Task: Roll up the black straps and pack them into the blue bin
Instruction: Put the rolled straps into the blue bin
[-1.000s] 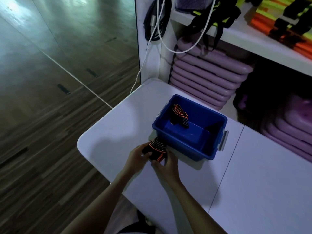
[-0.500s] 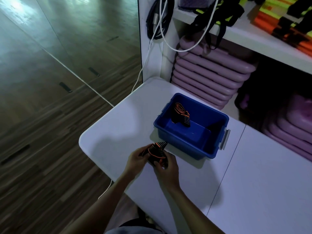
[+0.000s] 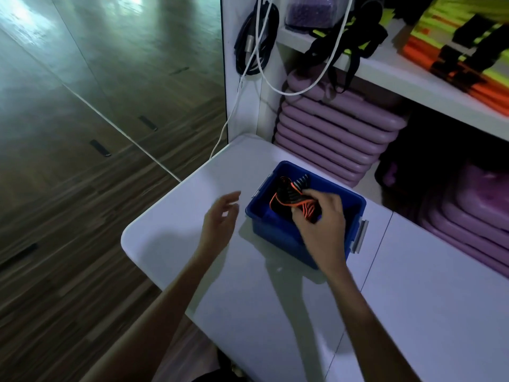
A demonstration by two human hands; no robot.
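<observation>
A blue bin (image 3: 264,227) stands on the white table (image 3: 413,312). My right hand (image 3: 322,224) reaches over the bin's near wall and grips a rolled black strap with orange edges (image 3: 307,209) inside the bin. Another rolled black-and-orange strap (image 3: 289,186) lies in the bin just beyond it, touching it. My left hand (image 3: 220,219) hovers over the table left of the bin, fingers spread, holding nothing.
Behind the table is a white shelf unit (image 3: 385,70) with stacked purple mats (image 3: 330,133), black straps and bright yellow and orange items. Cables (image 3: 256,45) hang down its side. Wooden floor (image 3: 68,188) lies left of the table edge.
My right hand carried the rolled strap from the table in front of the bin up into the bin. My left hand let go of it and opened beside the bin.
</observation>
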